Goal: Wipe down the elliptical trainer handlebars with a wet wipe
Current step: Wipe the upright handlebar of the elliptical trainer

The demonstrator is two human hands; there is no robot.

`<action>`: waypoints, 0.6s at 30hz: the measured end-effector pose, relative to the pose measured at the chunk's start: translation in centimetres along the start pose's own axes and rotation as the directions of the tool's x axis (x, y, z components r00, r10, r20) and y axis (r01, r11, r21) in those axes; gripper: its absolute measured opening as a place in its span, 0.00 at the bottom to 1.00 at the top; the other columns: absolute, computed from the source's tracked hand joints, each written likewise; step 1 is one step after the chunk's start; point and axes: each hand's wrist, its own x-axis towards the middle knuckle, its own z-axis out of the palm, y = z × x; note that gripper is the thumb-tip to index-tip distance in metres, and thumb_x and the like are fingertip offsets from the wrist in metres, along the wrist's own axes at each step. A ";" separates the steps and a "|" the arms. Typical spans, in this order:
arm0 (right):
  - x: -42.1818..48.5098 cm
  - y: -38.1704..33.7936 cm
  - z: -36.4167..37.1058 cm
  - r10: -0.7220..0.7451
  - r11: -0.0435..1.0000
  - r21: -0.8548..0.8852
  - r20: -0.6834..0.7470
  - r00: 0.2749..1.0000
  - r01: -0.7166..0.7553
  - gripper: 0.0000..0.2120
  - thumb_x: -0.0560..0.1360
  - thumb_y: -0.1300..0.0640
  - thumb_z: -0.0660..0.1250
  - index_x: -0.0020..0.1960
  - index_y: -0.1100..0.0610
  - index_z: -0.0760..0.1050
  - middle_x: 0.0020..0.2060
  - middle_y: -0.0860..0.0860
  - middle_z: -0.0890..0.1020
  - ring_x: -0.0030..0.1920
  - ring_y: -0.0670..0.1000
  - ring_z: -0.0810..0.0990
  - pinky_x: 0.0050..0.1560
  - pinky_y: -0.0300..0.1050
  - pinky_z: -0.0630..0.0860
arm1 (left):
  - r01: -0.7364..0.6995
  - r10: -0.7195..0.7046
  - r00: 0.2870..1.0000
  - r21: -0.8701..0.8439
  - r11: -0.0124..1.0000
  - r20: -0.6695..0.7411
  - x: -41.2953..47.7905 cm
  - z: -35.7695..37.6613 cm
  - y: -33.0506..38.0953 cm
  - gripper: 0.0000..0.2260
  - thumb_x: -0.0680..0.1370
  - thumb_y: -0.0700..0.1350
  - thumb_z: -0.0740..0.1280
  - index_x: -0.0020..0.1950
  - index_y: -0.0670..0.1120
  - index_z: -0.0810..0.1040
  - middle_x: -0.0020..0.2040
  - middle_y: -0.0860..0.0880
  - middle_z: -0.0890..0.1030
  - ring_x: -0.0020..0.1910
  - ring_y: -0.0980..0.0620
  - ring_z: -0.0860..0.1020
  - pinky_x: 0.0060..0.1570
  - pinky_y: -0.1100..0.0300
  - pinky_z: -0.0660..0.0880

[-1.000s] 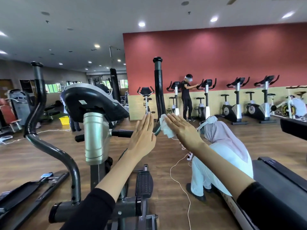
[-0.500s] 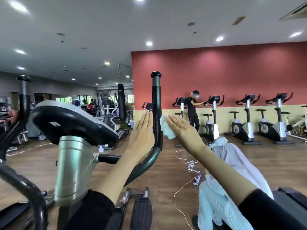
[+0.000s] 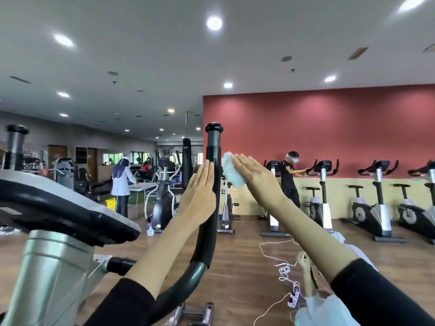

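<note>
Black foam-gripped handlebar (image 3: 213,165), upright at frame centre, capped at twelve o'clock, curving down toward seven o'clock into a bare dark tube. White wet wipe (image 3: 231,171) at three o'clock of the bar, pressed against the grip under the right hand (image 3: 255,177). Right hand flat, fingers straight and together, palm holding the wipe to the bar rather than pinching it. Left hand (image 3: 200,191) at nine o'clock of the bar, also flat, fingers extended and close together, laid against the foam on the opposite side. Black sleeves on both forearms. Second handlebar (image 3: 15,147) far out at nine o'clock. Console (image 3: 70,208) and silver column (image 3: 51,267) at eight o'clock. Red wall (image 3: 329,128) and a row of exercise bikes (image 3: 376,208) at three o'clock. White cable (image 3: 282,267) on the wooden floor at five o'clock.
</note>
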 end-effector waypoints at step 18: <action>9.7 3.4 1.0 0.199 0.960 0.199 0.004 0.980 -0.196 0.30 0.75 0.74 0.54 0.75 0.58 0.61 0.72 0.56 0.66 0.72 0.58 0.66 0.67 0.52 0.69 | 0.002 0.000 0.999 0.053 0.999 -0.045 5.5 0.6 -1.6 0.29 0.82 0.41 0.49 0.72 0.44 0.30 0.77 0.46 0.34 0.76 0.52 0.35 0.74 0.58 0.36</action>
